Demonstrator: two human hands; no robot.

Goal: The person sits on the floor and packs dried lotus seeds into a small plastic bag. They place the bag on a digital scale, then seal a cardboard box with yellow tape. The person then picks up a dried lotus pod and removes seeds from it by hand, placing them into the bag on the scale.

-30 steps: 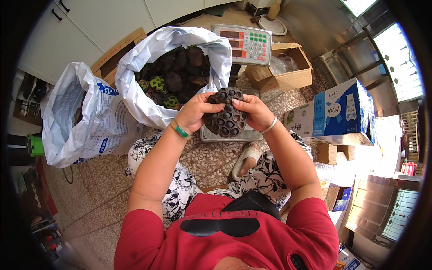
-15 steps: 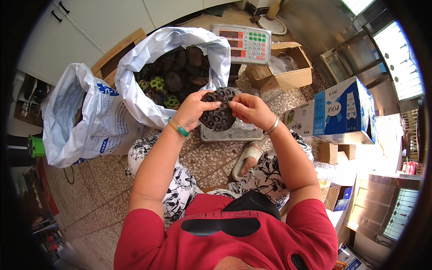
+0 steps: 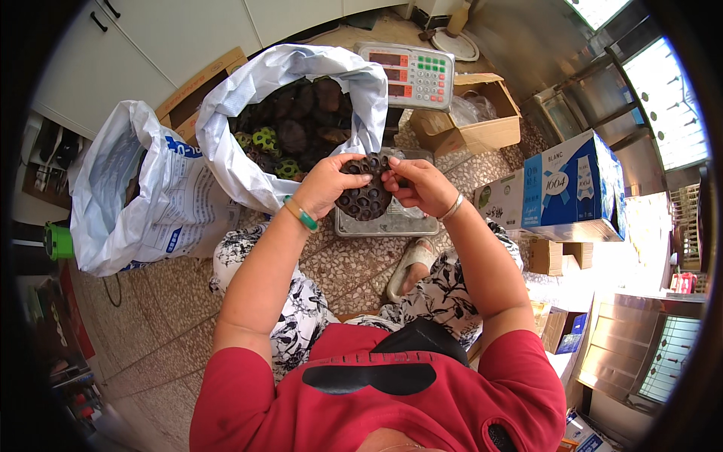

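A dark brown dried lotus seed pod (image 3: 364,202), its face full of round holes, is held up in front of me. My left hand (image 3: 324,185) grips its left side, thumb across the face and fingers behind. The fingers of my right hand (image 3: 420,187) are bent in at the pod's upper right edge; whether a loose seed is between them is too small to tell. Just beyond my left hand stands a white woven sack (image 3: 218,143) of dark pods (image 3: 294,135), with a few green ones (image 3: 263,140) among them. A metal scale platform (image 3: 384,226) lies beneath the pod.
A second white sack (image 3: 169,203) stands at the left. Beyond the pod is the scale's keypad display (image 3: 407,74). An open cardboard box (image 3: 482,134) holds clear plastic. At the right lies a blue and white carton (image 3: 576,188). Speckled tiles (image 3: 181,316) cover the floor.
My right fingers have shifted up along the pod's right edge, and their grip looks different. The left hand still holds the pod, which is almost in the same place.
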